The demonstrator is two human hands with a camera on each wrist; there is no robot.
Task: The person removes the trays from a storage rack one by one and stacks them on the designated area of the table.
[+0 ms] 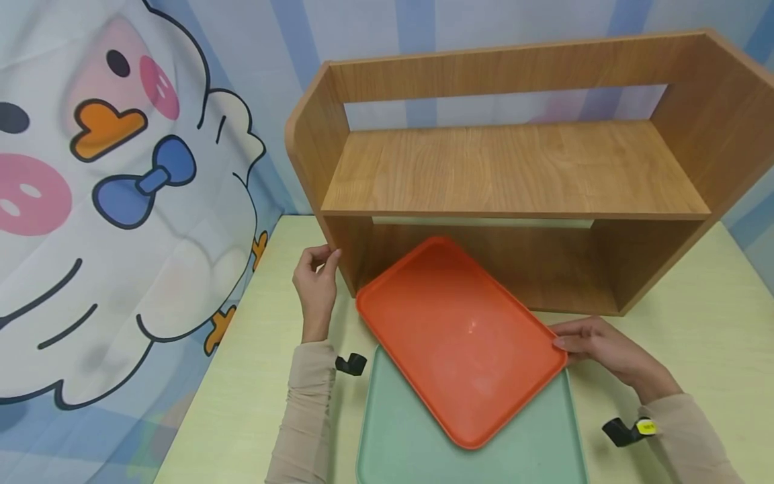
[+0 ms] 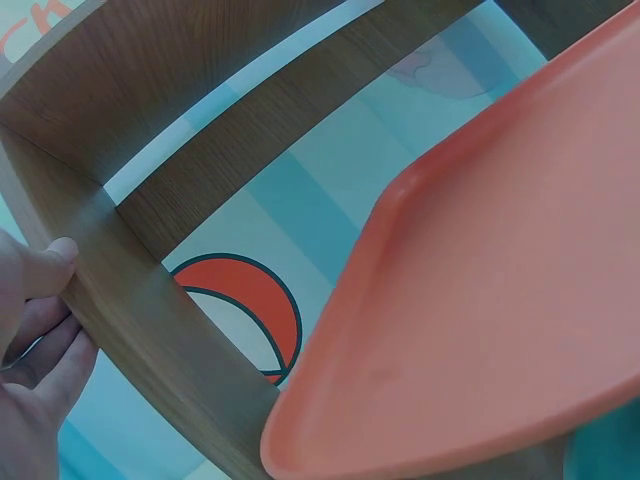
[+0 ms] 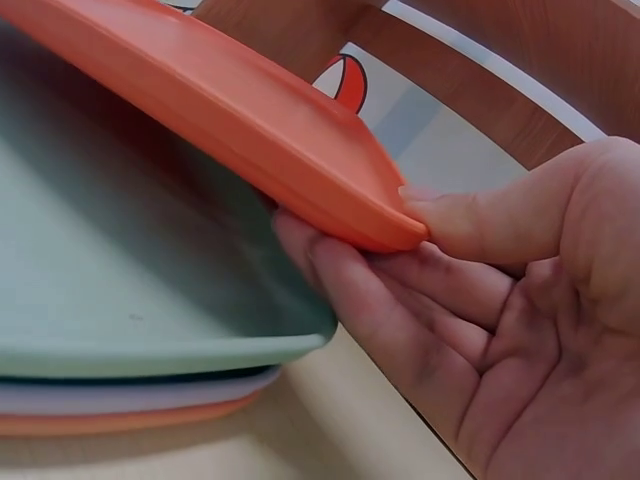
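My right hand (image 1: 595,346) pinches the right corner of an orange tray (image 1: 465,336), thumb on top and fingers beneath, as the right wrist view shows. The tray lies askew over a green tray (image 1: 411,444), its far corner reaching toward the lower opening of a wooden shelf (image 1: 514,168). In the right wrist view the orange tray's near edge is tilted up off the green tray (image 3: 130,270). My left hand (image 1: 316,282) is at the shelf's left side panel (image 2: 150,310), holding its edge between thumb and fingers.
Under the green tray, a pale tray (image 3: 150,397) and another orange tray (image 3: 130,420) are stacked on the light table (image 1: 260,349). Behind the table hangs a striped cloth (image 1: 363,27), with a cartoon bird (image 1: 151,282) on the left.
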